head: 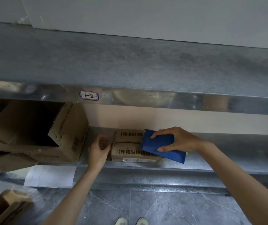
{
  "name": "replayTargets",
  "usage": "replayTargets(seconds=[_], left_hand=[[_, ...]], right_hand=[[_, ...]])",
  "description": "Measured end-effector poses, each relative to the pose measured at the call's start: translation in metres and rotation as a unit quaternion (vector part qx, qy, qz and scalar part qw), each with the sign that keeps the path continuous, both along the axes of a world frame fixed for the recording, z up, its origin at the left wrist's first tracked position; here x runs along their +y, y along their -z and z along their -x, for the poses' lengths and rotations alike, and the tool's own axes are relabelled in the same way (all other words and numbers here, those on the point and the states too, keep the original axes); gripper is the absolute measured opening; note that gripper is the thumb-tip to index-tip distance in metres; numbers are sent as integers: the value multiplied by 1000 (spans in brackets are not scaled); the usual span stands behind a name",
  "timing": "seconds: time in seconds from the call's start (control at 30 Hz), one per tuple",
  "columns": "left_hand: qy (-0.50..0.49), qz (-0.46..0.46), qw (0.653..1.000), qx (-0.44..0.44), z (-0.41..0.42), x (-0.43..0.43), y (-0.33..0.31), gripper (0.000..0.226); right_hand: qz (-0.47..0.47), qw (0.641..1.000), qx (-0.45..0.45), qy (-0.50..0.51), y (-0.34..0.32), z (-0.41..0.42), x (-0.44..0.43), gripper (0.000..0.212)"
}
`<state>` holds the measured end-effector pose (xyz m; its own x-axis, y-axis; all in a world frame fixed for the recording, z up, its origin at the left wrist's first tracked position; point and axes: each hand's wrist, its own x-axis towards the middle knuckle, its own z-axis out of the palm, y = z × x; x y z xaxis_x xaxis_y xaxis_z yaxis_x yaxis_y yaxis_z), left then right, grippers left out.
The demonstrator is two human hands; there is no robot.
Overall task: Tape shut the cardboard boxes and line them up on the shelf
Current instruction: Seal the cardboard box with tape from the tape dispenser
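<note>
A small cardboard box [130, 151] with printed Chinese text lies on the lower metal shelf [219, 159], its top flaps closed along a middle seam. My right hand [177, 140] grips a blue tape dispenser [160, 146] and holds it on the right end of the box top. My left hand [98, 150] rests against the box's left side, fingers curled at its edge. The box's right end is hidden behind the dispenser.
A large open cardboard box [48, 130] lies on its side at the shelf's left. An upper shelf [146, 65] bears a label "1-2" [89, 95]. A white paper sheet [50, 176] hangs below the shelf edge. Another box [5, 207] sits on the floor at lower left.
</note>
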<state>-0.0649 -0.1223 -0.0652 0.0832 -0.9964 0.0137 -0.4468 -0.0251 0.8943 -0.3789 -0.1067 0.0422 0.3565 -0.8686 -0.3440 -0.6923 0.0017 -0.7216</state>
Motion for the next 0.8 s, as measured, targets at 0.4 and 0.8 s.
replayTargets(seconds=[0.4, 0.8], left_hand=[[134, 114, 983, -61, 21, -4, -26, 36], [271, 119, 921, -253, 43, -8, -5, 106]], right_hand=[[-42, 998, 21, -43, -3, 0, -1, 39], [-36, 998, 14, -43, -6, -2, 1, 43]])
